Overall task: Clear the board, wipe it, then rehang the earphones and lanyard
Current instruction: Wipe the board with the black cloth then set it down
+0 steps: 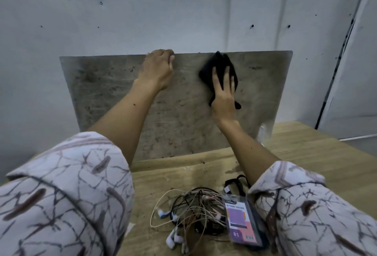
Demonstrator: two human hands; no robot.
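A grey, stained board (106,84) leans upright against the wall at the back of the table. My left hand (158,70) grips its top edge, fingers curled over the rim. My right hand (223,94) presses a black cloth (216,66) flat against the board's upper right part, fingers straight. A tangle of earphones (191,211) with white and pink buds lies on the table in front of me. Beside it lies the lanyard (236,184) with its card holder (241,223) in purple packaging.
The wooden table (306,153) runs from the board toward me. A pale wall (183,11) with small holes stands behind the board. A white panel (357,72) stands at the right.
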